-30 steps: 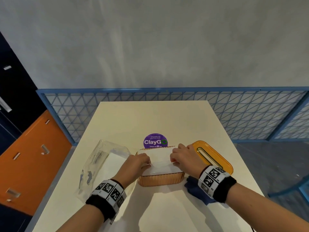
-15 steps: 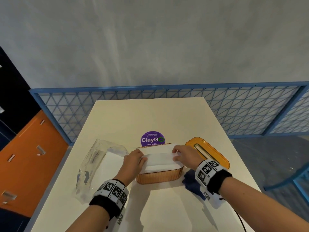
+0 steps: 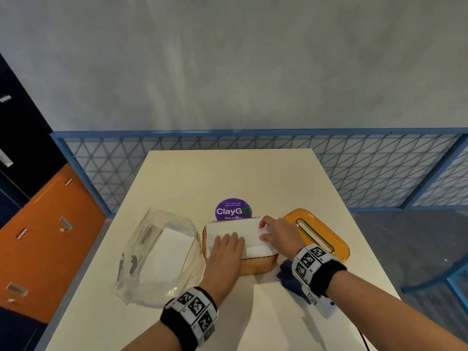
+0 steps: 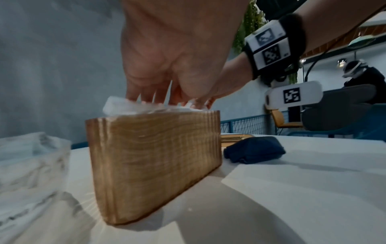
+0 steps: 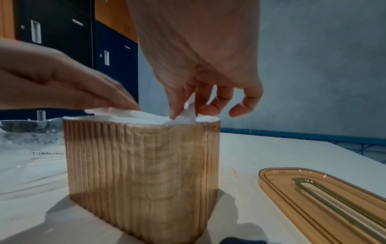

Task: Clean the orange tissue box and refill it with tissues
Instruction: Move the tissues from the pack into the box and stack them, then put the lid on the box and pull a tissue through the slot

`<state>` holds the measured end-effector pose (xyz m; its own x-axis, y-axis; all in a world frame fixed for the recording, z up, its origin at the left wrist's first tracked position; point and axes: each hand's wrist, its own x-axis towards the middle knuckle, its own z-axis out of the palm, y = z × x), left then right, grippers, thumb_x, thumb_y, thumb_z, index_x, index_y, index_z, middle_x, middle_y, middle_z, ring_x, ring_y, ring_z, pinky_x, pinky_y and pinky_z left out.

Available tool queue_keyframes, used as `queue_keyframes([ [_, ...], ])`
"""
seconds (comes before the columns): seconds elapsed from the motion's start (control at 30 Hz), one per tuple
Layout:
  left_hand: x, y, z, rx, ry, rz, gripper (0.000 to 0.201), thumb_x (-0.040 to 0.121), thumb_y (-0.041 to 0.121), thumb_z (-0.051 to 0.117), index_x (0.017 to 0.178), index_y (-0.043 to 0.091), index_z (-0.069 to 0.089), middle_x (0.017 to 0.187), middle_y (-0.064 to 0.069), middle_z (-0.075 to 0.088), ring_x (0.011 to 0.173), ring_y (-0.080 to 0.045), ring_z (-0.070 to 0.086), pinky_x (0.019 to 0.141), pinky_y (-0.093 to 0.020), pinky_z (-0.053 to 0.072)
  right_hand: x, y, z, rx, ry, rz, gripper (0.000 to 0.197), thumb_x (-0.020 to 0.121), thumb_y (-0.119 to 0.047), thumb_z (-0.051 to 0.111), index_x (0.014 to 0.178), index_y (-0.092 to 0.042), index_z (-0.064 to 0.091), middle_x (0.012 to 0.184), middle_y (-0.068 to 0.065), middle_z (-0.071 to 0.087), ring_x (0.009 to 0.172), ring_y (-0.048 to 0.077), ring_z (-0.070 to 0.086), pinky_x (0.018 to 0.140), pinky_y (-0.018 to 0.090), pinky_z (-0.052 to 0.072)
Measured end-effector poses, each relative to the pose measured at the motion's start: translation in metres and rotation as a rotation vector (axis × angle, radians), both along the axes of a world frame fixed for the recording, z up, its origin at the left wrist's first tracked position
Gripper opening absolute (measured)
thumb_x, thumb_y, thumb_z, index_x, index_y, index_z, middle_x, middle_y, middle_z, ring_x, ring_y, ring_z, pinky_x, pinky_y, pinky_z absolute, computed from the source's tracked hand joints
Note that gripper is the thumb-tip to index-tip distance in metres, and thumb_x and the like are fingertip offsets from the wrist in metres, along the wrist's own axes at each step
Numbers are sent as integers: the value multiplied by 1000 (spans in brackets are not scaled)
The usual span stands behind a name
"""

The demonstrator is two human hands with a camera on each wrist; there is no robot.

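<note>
The left hand (image 3: 226, 252) lies flat, fingers straight, pressing the tissues (image 3: 235, 230). At its 2 o'clock, the right hand (image 3: 277, 233) pinches a tissue's edge. One orange tissue box (image 3: 255, 266), one lid (image 3: 319, 235).

Left hand (image 4: 175, 54) flat on white tissues (image 4: 133, 107) atop ribbed orange tissue box (image 4: 154, 165).

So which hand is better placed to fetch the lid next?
Likely the right hand: the orange lid lies just beside it, to the box's right. The left hand presses flat on the tissues, farther from it.
</note>
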<state>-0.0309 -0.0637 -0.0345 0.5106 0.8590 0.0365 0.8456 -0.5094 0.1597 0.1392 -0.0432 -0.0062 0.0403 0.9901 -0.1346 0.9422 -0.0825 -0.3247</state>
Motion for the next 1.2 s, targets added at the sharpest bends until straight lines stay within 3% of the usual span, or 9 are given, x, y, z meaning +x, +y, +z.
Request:
queue_keyframes([
  [0.07, 4, -8, -2, -111, 42, 35, 49, 97, 13, 41, 144, 9, 30, 152, -15, 27, 142, -34, 25, 116, -44, 23, 0, 0, -1, -6, -6, -1, 26, 92, -32, 53, 117, -24, 51, 111, 4, 65, 103, 21, 58, 94, 38, 43],
  [0.17, 3, -8, -1, -185, 96, 53, 48, 103, 31, 20, 150, 20, 15, 159, -9, 9, 147, -31, 8, 118, -43, 17, 0, -3, -4, 22, -29, 25, 32, 92, -29, 54, 123, -23, 48, 120, 2, 60, 109, 21, 56, 93, 36, 41],
  [0.3, 2, -4, -1, -221, 130, 40, 49, 102, 36, 18, 150, 27, 15, 159, -9, 6, 146, -36, 6, 116, -49, 18, 3, -9, -9, 193, -225, 242, 50, 92, -26, 55, 139, -28, 37, 142, 0, 40, 127, 20, 43, 98, 37, 37],
  [0.4, 5, -4, -2, -238, 146, 46, 49, 102, 39, 16, 150, 32, 12, 159, -10, 3, 146, -39, 4, 116, -53, 17, 7, -10, -10, 98, -250, 347, 52, 95, -27, 49, 143, -32, 30, 153, -1, 26, 138, 19, 33, 111, 45, 24],
  [0.57, 10, -2, -3, -284, 178, 57, 48, 101, 43, 16, 148, 38, 10, 159, -12, 0, 145, -40, 1, 115, -56, 15, 15, -9, -11, -118, -257, 328, 45, 100, -32, 37, 144, -30, 29, 155, -1, 25, 139, 20, 33, 114, 56, 9],
  [0.77, 10, 2, -3, -304, 182, 60, 47, 101, 44, 16, 148, 39, 13, 159, -10, 4, 145, -39, 5, 113, -57, 19, 14, -8, -8, -116, -197, 322, 47, 98, -33, 41, 144, -30, 30, 155, -1, 23, 142, 19, 25, 115, 55, 10],
  [0.87, 9, 3, -7, -299, 161, 64, 47, 100, 45, 16, 147, 40, 14, 159, -9, 6, 145, -39, 7, 113, -57, 19, 30, -11, -13, 171, -72, 227, 45, 98, -32, 43, 142, -29, 35, 148, -1, 35, 134, 19, 37, 109, 41, 31],
  [0.97, 9, 2, -9, -304, 161, 67, 47, 100, 46, 15, 147, 41, 13, 159, -8, 4, 145, -38, 5, 114, -56, 17, 64, -15, -20, 275, 40, -57, 45, 97, -29, 45, 141, -21, 39, 142, 5, 41, 127, 23, 44, 104, 38, 39],
  [1.2, 10, 3, -5, -343, 163, 66, 48, 100, 47, 15, 147, 41, 14, 160, -8, 3, 146, -38, 3, 115, -55, 15, 126, -6, -56, -347, -129, -404, 116, 71, -61, 67, 149, -20, -8, 154, 20, 13, 142, 39, 14, 112, 56, 19],
])
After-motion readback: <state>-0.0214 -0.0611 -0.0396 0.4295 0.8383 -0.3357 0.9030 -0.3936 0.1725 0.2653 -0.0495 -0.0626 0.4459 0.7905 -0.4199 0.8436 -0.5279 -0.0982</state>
